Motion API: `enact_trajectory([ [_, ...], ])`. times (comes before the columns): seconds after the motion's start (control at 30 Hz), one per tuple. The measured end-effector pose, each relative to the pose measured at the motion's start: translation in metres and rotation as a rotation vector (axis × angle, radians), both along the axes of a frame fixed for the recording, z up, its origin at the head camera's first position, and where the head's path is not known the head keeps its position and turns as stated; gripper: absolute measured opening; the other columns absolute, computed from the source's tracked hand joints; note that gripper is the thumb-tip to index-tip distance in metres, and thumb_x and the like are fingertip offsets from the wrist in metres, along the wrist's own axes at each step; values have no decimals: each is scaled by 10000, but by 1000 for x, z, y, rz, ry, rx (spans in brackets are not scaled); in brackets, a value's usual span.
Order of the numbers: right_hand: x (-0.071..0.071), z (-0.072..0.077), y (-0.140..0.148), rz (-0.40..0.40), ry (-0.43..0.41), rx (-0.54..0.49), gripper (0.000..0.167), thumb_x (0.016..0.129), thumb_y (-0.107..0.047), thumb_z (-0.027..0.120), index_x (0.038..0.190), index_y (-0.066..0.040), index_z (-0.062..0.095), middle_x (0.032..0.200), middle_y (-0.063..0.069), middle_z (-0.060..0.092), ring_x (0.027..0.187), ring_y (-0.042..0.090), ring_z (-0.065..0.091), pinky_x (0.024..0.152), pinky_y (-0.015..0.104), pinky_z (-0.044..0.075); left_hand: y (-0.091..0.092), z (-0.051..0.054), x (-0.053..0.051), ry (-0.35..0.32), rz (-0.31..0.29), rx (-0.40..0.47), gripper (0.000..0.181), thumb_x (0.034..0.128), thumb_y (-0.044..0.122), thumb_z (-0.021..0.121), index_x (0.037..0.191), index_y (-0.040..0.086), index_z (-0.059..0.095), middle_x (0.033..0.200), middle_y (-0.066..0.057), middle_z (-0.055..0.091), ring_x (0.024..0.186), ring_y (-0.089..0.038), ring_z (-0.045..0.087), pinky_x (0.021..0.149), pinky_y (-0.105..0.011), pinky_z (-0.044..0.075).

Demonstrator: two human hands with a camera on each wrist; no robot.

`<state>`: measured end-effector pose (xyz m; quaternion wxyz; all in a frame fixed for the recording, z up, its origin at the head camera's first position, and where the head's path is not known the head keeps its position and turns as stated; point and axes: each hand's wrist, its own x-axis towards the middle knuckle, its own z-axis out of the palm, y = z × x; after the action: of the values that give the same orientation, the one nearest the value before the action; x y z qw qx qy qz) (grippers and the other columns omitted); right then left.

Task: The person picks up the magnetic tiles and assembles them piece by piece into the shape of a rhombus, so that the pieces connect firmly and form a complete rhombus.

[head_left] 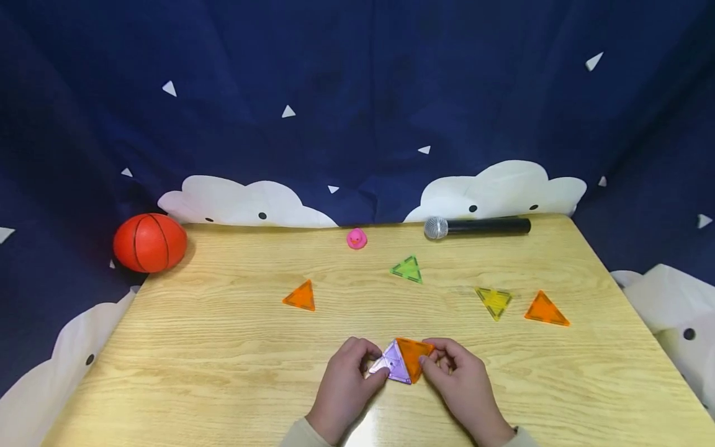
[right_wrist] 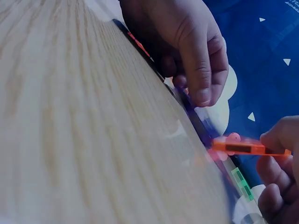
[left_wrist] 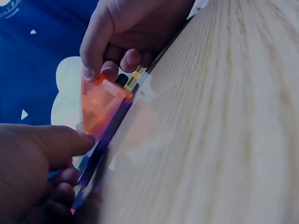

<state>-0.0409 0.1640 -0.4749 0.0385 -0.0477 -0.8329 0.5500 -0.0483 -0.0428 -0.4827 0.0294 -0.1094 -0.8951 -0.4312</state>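
My left hand (head_left: 347, 386) pinches a purple translucent triangular magnetic tile (head_left: 398, 366) between thumb and fingers, low over the wooden table. Against that tile's right side sits an orange triangular magnetic tile (head_left: 410, 355), whose right corner my right hand (head_left: 462, 386) pinches. In the left wrist view the orange tile (left_wrist: 99, 100) slants up from the purple tile (left_wrist: 111, 133), their edges meeting or nearly so. From the right wrist, the orange tile (right_wrist: 243, 148) appears edge-on, raised off the tabletop. Fingers cover the outer corners of both tiles.
Beyond the hands lie an orange triangle (head_left: 303, 298), a green triangle (head_left: 409, 270), a yellow triangle (head_left: 494, 301) and another orange triangle (head_left: 545, 311). Along the back stand a red ball (head_left: 149, 243), a pink rubber duck (head_left: 357, 239) and a black microphone (head_left: 486, 226), before a blue curtain.
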Motion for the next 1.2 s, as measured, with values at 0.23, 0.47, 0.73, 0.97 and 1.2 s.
enact_trajectory([
  [0.23,0,-2,1,-26,20,-12,197,833,-50,786,1021,-83,739,789,-6,624,622,88,494,533,203,414,-4,0,1,66,17,-12,227,812,162,835,950,160,654,850,57,551,747,-53,493,663,-214,457],
  [0.47,0,-3,-1,-35,1,-16,197,831,-50,790,1015,-102,739,781,-14,622,630,96,501,543,205,421,-27,-3,-7,189,137,-68,263,787,184,850,970,166,662,938,70,601,879,-110,527,812,-334,461],
  [0.73,-1,-2,3,-28,8,9,200,829,-49,789,1015,-101,738,787,-20,628,637,96,512,545,204,423,-51,-9,-27,298,325,25,274,768,99,842,963,90,649,956,-45,600,894,-242,538,820,-420,392],
  [0.97,-3,-1,4,-18,4,2,208,834,-46,785,1029,-99,738,798,-15,629,656,98,518,555,200,425,-71,-15,-46,278,473,75,268,786,71,812,980,58,628,995,-111,566,986,-318,523,881,-444,356],
  [1.2,-1,-2,2,-16,0,-21,215,832,-41,783,1034,-98,737,797,-15,628,663,104,525,565,203,436,-92,-11,-60,170,540,70,366,822,106,797,1104,11,584,1150,-177,490,1105,-361,458,907,-472,383],
])
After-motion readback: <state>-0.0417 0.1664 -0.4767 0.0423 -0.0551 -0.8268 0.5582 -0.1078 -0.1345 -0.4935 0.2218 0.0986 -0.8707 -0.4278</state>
